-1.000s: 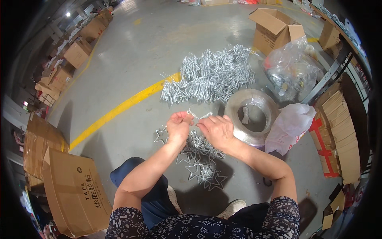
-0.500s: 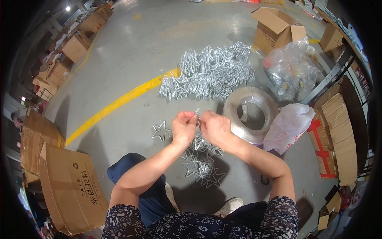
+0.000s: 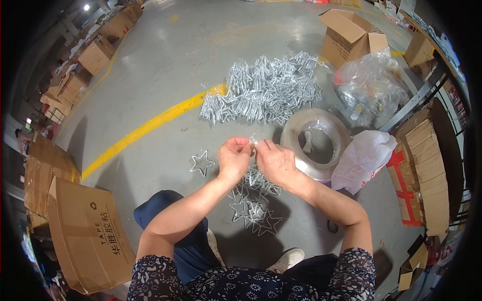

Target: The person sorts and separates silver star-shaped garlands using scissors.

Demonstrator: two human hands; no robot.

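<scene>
My left hand point(image 3: 234, 158) and my right hand point(image 3: 276, 161) meet in front of me, thumbs and fingertips pinched together. Between them a small silver tinsel piece point(image 3: 253, 136) sticks up; the fingers hide most of it, so its full shape does not show. Just below the hands is a cluster of silver star outlines point(image 3: 255, 209), several overlapping one another. One single silver star point(image 3: 202, 163) lies on the floor to the left of my left hand. Farther off, a big heap of silver tinsel pieces point(image 3: 263, 90) covers part of the floor.
Right of my hands lies a large roll of clear strip point(image 3: 293, 150), with a white plastic bag point(image 3: 362, 160) against it. Behind are a clear bag point(image 3: 369, 95) and an open carton point(image 3: 346, 37). A tall cardboard box point(image 3: 90, 236) stands at left; a yellow line point(image 3: 150, 125) crosses the floor.
Both hands have shifted very slightly to the right, still pinched together at the tinsel piece. The right fingers have changed position a little. The stars and heap lie as before.
</scene>
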